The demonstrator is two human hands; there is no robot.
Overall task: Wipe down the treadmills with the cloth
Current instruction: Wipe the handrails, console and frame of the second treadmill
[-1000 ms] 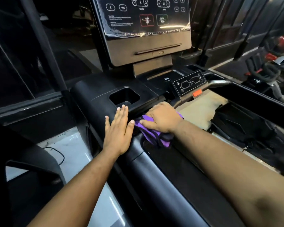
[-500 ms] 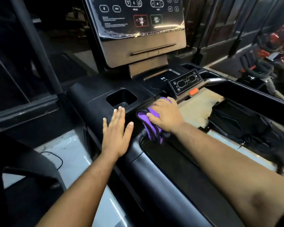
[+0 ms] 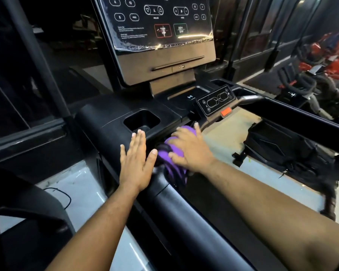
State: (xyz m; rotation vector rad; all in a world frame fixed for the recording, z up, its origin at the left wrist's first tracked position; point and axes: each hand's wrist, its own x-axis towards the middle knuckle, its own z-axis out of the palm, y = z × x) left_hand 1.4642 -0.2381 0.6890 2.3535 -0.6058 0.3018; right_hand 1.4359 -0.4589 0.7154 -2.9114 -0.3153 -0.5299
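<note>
A bunched purple cloth (image 3: 175, 147) lies on the black treadmill's left handrail (image 3: 184, 208), where the rail meets the console deck (image 3: 110, 118). My right hand (image 3: 192, 151) covers the cloth, fingers draped over it toward the console and thumb pinching its near side. My left hand (image 3: 136, 165) rests flat on the deck just left of the cloth, fingers straight and together, its thumb almost touching the cloth. Part of the cloth hangs down below my right hand.
A cup holder (image 3: 142, 120) sits just beyond my left hand. A small control pad (image 3: 216, 101) with an orange stop clip (image 3: 225, 111) lies beyond my right hand, under the big display (image 3: 160, 26). The right handrail (image 3: 301, 118) crosses above a black bag (image 3: 282, 145). Red exercise bikes (image 3: 331, 49) stand far right.
My right hand has slid the cloth a little away from the left hand and toward the console, then back along the rail. The left hand has stayed flat in place.
</note>
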